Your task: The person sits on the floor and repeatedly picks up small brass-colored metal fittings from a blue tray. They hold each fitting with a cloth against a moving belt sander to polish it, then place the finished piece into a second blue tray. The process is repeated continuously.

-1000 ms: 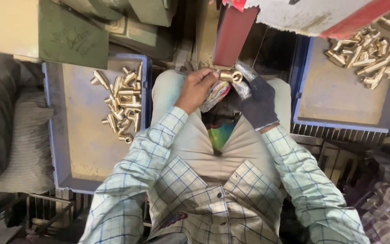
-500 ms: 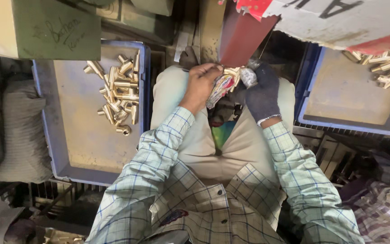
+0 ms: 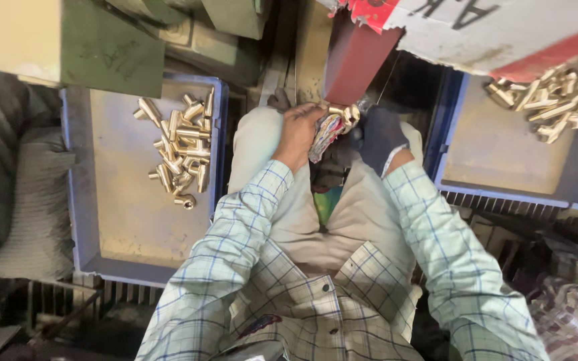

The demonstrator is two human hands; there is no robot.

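Gripping a small brass fitting [image 3: 344, 115] between them, both hands meet above the knees, just under a dark red panel [image 3: 356, 57]. The left hand [image 3: 299, 134], bare, has its fingers curled shut around a crumpled patterned rag [image 3: 324, 132] that touches the fitting. The right hand [image 3: 379, 137], in a dark glove, is closed on the fitting's other side; how its fingertips sit cannot be made out.

To the left, a blue tray [image 3: 78, 200] with a grey floor holds a loose heap of brass fittings [image 3: 180, 157] in its far half, one lying apart just nearer. The near half is bare. To the right, a second blue tray [image 3: 503, 194] carries another heap of fittings [image 3: 546, 97] in its far corner, partly under a white and red board [image 3: 503, 33].
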